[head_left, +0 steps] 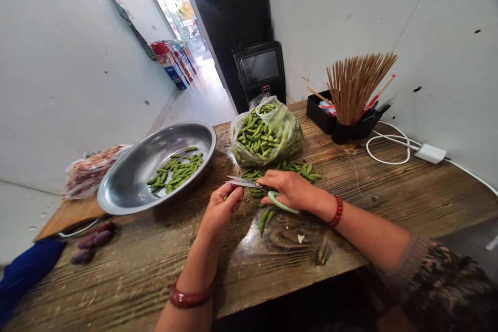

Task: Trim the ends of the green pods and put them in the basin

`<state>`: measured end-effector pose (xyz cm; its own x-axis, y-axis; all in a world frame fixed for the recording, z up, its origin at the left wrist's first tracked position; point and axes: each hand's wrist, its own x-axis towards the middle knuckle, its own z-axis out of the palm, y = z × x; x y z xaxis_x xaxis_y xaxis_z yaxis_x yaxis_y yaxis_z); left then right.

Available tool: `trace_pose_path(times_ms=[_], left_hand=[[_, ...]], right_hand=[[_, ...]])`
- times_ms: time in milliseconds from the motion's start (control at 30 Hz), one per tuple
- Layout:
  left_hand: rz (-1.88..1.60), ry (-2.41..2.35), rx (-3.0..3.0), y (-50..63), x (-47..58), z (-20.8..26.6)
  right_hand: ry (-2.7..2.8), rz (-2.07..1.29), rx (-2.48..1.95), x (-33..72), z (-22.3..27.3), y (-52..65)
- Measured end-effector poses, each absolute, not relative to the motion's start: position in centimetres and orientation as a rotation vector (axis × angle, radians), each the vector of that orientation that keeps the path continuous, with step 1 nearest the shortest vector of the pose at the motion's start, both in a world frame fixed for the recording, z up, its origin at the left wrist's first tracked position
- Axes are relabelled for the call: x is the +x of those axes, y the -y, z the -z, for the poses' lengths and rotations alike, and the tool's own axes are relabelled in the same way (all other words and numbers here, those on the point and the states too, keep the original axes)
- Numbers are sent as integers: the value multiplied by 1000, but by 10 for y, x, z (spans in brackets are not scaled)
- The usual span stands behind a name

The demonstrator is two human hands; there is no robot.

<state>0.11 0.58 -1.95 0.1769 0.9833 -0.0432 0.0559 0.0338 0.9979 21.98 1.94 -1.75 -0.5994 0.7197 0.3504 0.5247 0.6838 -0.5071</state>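
My right hand (290, 189) is closed round the pale green handles of a pair of scissors (244, 182). The blades point left, parted a little, just over the fingertips of my left hand (221, 210). Those fingers are pinched on a green edamame pod (226, 198), mostly hidden by them. Loose edamame pods (266, 218) lie under and beside my right hand. Behind them stands an open plastic bag (266, 137) full of pods. To the left, a wide steel basin (128, 179) holds several pods on its bottom.
Reddish-purple oblong things (103, 237) lie front left, near a blue cloth (33, 264). A plastic-wrapped pack (91, 171) sits behind the basin on a board. At the back right are a holder of wooden skewers (352, 93), a black box (321, 114) and a white cable (389, 161).
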Motion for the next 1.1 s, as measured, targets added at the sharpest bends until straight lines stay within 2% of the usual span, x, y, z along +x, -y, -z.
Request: trace_pose_path(times_ms=[333,600,800,933,1100], left_hand=[[-960,-1045,1271,-8,6,19],[-841,-1302,2021,-8,19,34],[-533,-1399,2276,-3,25,42],[-673,-1357,2136,-6,19,41],[-1016,-1233,1489,-10,7,30]], right_hand=[[2224,-555,-991,224,17,-26],[2158,-539,-1044,223,20,-27],[2167,-549,-1038,220,23,-25],[2159,-536,-1045,220,25,-26],[2097,-554,-1028,221,21,-26]])
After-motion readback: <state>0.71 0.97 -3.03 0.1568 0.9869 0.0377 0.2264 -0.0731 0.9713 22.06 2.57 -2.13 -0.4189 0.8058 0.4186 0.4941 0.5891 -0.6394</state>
